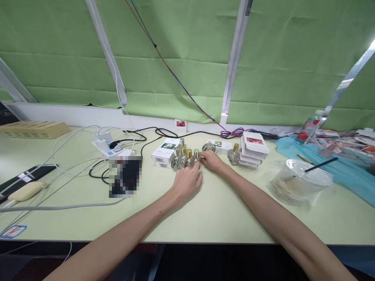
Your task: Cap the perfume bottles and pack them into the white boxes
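A tight cluster of small clear-glass perfume bottles with gold and silvery caps stands in the middle of the table. My left hand is at the front of the cluster, fingers curled against the rightmost perfume bottle. From the right, my right hand reaches in with its fingers bent together, fingertips by that same bottle; what lies between them is hidden. Just behind my right hand is a round glass bottle. White boxes with a flower picture touch the cluster's left side.
Another gold-capped bottle stands beside stacked white boxes. To the right are a lidded plastic tub with a black straw and blue plastic sheeting. Cables, a power strip and a pixelated dark object occupy the left.
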Action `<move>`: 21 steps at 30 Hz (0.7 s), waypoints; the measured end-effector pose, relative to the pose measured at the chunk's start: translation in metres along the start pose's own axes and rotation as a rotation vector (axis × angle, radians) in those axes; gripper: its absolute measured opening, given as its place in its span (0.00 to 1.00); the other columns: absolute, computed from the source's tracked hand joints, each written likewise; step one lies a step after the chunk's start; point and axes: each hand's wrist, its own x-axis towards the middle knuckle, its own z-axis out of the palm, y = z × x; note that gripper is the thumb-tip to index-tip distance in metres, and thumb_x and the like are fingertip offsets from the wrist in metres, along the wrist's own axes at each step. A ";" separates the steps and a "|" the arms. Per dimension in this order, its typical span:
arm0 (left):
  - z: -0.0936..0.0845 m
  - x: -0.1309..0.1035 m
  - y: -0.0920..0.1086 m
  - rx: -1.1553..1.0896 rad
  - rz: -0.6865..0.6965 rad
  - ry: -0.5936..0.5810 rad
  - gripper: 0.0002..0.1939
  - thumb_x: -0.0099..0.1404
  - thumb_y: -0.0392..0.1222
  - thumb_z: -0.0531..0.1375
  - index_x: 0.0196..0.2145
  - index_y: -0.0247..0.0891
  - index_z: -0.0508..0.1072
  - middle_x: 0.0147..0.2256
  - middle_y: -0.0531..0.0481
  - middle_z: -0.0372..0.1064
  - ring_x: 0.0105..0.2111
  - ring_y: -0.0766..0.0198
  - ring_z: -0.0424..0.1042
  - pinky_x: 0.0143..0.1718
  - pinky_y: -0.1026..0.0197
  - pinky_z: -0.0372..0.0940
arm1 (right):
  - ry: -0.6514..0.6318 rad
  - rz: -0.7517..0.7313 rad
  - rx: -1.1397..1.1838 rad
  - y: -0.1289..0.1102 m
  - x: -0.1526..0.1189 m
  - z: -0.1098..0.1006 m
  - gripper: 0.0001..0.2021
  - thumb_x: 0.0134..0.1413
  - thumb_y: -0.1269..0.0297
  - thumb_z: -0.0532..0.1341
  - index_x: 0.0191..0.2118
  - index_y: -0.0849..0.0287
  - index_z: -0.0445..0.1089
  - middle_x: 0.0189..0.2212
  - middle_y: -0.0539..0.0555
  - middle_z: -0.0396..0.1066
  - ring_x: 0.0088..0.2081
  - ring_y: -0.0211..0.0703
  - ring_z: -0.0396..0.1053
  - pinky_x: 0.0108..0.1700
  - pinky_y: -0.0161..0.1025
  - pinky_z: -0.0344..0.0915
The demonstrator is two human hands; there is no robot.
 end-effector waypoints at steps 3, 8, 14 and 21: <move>0.000 0.000 0.000 -0.001 0.007 0.003 0.11 0.72 0.41 0.49 0.47 0.39 0.67 0.32 0.45 0.77 0.32 0.52 0.76 0.30 0.56 0.57 | 0.052 -0.005 0.006 0.000 -0.003 0.003 0.13 0.61 0.76 0.57 0.44 0.60 0.77 0.40 0.59 0.78 0.44 0.47 0.72 0.45 0.37 0.63; 0.000 -0.001 -0.001 0.003 0.010 -0.013 0.10 0.72 0.41 0.49 0.47 0.39 0.66 0.32 0.45 0.76 0.31 0.53 0.76 0.29 0.57 0.55 | 0.123 0.001 0.010 0.001 -0.007 0.005 0.12 0.62 0.76 0.57 0.46 0.61 0.74 0.42 0.59 0.74 0.45 0.47 0.71 0.46 0.38 0.64; 0.002 -0.001 -0.002 0.027 0.038 -0.007 0.11 0.70 0.40 0.49 0.48 0.40 0.64 0.32 0.47 0.76 0.30 0.53 0.75 0.27 0.57 0.52 | 0.387 0.041 0.082 0.001 -0.012 0.002 0.12 0.65 0.68 0.55 0.52 0.60 0.68 0.43 0.59 0.73 0.40 0.47 0.71 0.44 0.41 0.65; 0.002 -0.001 -0.003 0.013 0.036 -0.012 0.10 0.69 0.39 0.50 0.47 0.41 0.64 0.32 0.48 0.75 0.31 0.53 0.75 0.26 0.57 0.51 | 0.437 0.445 0.326 0.010 -0.005 -0.019 0.27 0.55 0.68 0.62 0.61 0.62 0.59 0.22 0.47 0.71 0.30 0.47 0.73 0.40 0.41 0.69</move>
